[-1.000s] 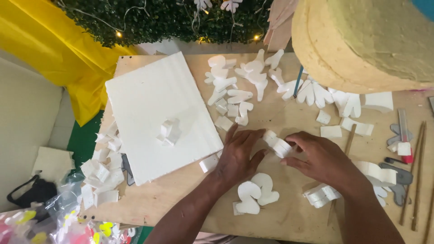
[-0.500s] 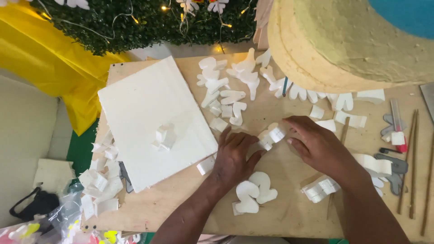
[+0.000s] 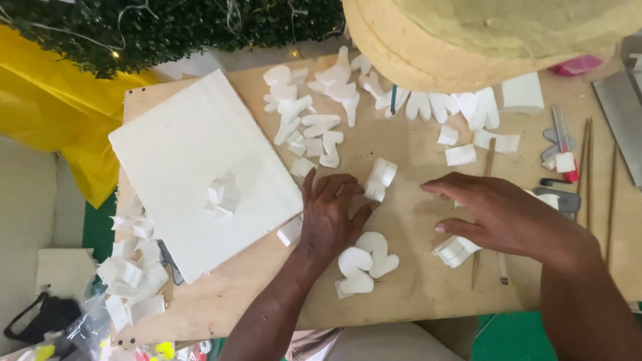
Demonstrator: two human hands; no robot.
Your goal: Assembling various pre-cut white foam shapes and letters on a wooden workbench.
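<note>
- Left hand (image 3: pixel 329 217): flat on the plywood board (image 3: pixel 414 294), palm down, fingers spread, gripping nothing. Fingertips just beside a small stack of white foam cutouts (image 3: pixel 380 179), which sits on the board between the two hands, nearer the left.
- Right hand (image 3: pixel 505 215): hovering low over the board, fingers loosely extended, nothing held. A second small foam stack (image 3: pixel 455 251) lies just under its heel.
- Near the left wrist: two or three rounded foam shapes (image 3: pixel 366 261) laid flat, overlapping.
- Further out, left: big white foam sheet (image 3: pixel 174 154) with a small cut piece (image 3: pixel 223 195) on top; offcut scraps (image 3: pixel 130 267) piled off its lower-left edge.
- Top of board: many finished cutouts (image 3: pixel 314 113) spread loose, more (image 3: pixel 461 110) under the large tan foam block (image 3: pixel 481 33).
- Far right: cutter and sticks (image 3: pixel 568 160), untouched.
- Progress, my read: cutting largely done, plenty of pieces out; sorting/stacking partial, only a few stacks built and most shapes loose.
</note>
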